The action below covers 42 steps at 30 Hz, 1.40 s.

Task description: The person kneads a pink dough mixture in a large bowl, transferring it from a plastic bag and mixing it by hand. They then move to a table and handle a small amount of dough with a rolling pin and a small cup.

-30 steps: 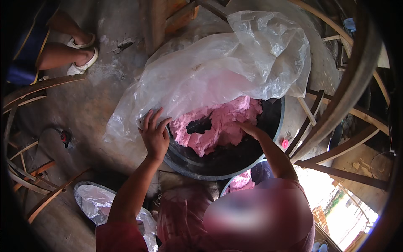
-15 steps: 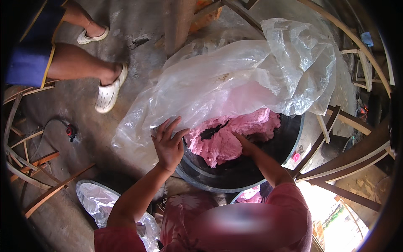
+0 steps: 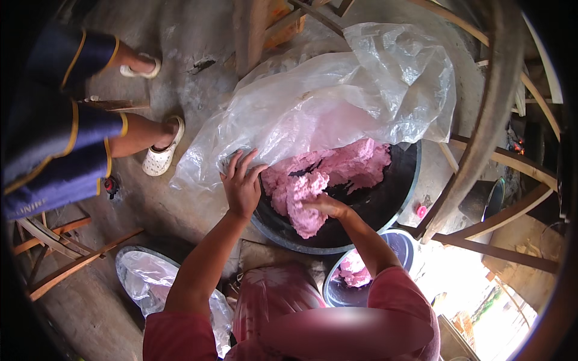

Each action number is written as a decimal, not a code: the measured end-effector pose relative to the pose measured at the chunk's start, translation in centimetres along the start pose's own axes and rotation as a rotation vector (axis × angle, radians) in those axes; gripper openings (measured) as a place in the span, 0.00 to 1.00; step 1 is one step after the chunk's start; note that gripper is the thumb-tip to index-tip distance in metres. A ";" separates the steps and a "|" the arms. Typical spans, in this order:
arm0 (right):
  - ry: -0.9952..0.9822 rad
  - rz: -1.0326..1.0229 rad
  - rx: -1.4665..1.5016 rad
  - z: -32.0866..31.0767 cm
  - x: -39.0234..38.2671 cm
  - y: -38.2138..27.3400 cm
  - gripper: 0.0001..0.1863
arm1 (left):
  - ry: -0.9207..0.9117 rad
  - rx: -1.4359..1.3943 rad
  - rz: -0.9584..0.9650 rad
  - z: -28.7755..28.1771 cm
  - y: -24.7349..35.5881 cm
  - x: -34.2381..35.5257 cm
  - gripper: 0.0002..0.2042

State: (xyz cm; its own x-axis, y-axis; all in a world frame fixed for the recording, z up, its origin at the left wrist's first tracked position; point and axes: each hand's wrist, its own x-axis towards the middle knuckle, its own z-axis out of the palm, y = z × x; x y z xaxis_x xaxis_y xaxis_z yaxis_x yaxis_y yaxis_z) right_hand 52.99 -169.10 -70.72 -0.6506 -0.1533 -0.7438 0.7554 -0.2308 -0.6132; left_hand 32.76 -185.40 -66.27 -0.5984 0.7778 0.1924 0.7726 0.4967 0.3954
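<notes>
A large black tub point(image 3: 385, 201) holds soft pink dough point(image 3: 367, 162), partly covered by a crumpled clear plastic sheet point(image 3: 319, 90). My left hand point(image 3: 242, 186) lies at the tub's left side, fingers spread and touching the sheet's edge. Inside the tub, my right hand point(image 3: 328, 207) has its fingers sunk in a lump of dough near the front, gripping it; the fingertips are hidden. Below the tub at the right, beside my right arm, is a smaller basin point(image 3: 402, 246) with more pink dough point(image 3: 355, 271). An oval container lined with clear plastic point(image 3: 147, 280) sits at lower left.
Another person in blue shorts and white clogs point(image 3: 159, 153) is at the left. Curved wooden frames point(image 3: 500, 156) flank both sides. A dark pot point(image 3: 484, 201) and small glowing embers point(image 3: 518, 146) are at the right. A small pink object point(image 3: 420, 210) lies beside the tub.
My right hand has moved left and toward me, drawing dough into a lump at the tub's front. The other person's legs have come further into view from the left.
</notes>
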 end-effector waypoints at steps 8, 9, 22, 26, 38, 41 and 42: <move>0.200 -0.335 -0.098 2.6 -16.7 -1.0 0.32 | 0.041 -0.039 0.019 0.3 -0.1 -0.2 0.16; 0.226 -0.365 -0.163 3.2 -19.6 -0.7 0.34 | 0.049 -0.043 0.025 0.3 -0.2 -0.1 0.16; 0.137 0.818 -0.999 10.3 -26.6 13.3 0.43 | -0.024 0.047 0.024 0.5 0.0 -0.2 0.16; 0.356 0.512 -0.614 5.0 -26.2 8.9 0.30 | -0.044 0.047 0.017 0.5 0.0 -0.4 0.16; 0.893 0.421 -0.667 -17.9 -4.6 -2.8 0.47 | -0.063 0.011 0.009 0.0 0.0 0.2 0.17; 0.524 0.310 -0.374 -19.2 -3.5 -2.5 0.52 | -0.046 0.009 -0.002 0.1 0.1 0.3 0.16; 0.499 0.216 -0.299 -19.1 -3.1 -2.7 0.50 | -0.053 0.004 -0.022 0.1 0.1 0.4 0.17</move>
State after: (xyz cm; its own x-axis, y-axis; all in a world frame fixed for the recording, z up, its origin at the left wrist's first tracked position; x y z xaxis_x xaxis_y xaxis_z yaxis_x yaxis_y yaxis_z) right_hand 54.47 -149.68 -71.80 -0.4206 0.3182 -0.8496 0.9019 0.0451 -0.4296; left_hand 32.62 -184.99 -66.26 -0.6035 0.7858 0.1354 0.7601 0.5157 0.3954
